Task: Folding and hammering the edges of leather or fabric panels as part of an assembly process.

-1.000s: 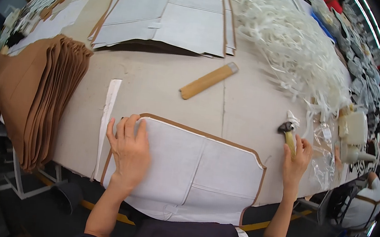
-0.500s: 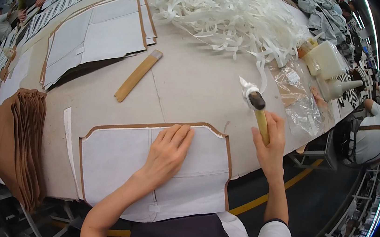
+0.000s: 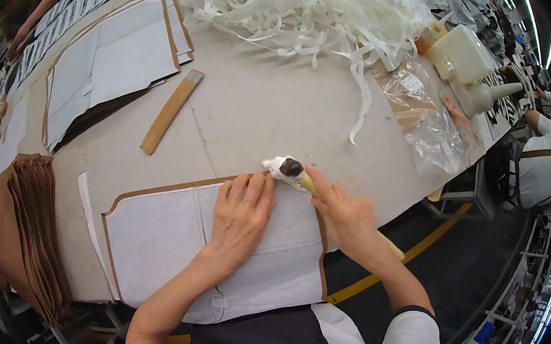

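One head-worn fisheye view — close above, facing down on the worktable [image 3: 261, 116].

A flat white panel [image 3: 212, 253] edged in brown lies at the near edge of the worktop. A wooden-handled brush [image 3: 297, 173], its dark head smeared with white paste, rests tilted on the panel's upper edge.

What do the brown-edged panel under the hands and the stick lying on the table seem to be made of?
The flat brown-edged panel looks like tan leather or board faced with matte white fabric lining; the brown shows only as a thin rim. The long tan stick looks like plain unvarnished wood, straight and flat, with one pale end.
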A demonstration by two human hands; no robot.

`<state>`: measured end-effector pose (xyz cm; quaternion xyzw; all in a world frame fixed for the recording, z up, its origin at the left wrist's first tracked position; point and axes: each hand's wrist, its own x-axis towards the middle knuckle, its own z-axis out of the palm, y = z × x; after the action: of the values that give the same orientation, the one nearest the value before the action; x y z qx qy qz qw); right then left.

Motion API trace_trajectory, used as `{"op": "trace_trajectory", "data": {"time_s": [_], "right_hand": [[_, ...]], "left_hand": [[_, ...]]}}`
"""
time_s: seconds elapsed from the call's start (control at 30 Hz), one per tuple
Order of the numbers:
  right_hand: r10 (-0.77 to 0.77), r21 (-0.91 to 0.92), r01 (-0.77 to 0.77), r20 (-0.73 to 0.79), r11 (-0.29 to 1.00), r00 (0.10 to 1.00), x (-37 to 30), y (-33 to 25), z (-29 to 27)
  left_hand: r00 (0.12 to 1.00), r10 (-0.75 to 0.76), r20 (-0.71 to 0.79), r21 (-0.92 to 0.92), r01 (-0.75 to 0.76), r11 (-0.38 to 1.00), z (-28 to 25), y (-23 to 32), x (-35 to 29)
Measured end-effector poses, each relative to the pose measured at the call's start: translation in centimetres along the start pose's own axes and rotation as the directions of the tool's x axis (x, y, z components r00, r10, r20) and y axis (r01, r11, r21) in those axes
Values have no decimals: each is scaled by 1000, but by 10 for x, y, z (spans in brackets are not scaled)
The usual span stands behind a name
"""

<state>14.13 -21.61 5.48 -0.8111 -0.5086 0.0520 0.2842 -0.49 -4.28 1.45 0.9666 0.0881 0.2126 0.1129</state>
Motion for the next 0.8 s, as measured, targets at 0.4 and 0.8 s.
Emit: {"op": "trace_trajectory", "data": {"time_s": [0.4, 0.8], "right_hand": [[-21, -118, 36, 124, 992, 992, 15, -7, 1], [-13, -84, 16, 40, 996, 999, 5, -16, -3]], "left_hand": [[1000, -22, -6, -41, 22, 999, -5, -3, -3], [1000, -18, -23, -79, 16, 997, -8, -3, -6]]}}
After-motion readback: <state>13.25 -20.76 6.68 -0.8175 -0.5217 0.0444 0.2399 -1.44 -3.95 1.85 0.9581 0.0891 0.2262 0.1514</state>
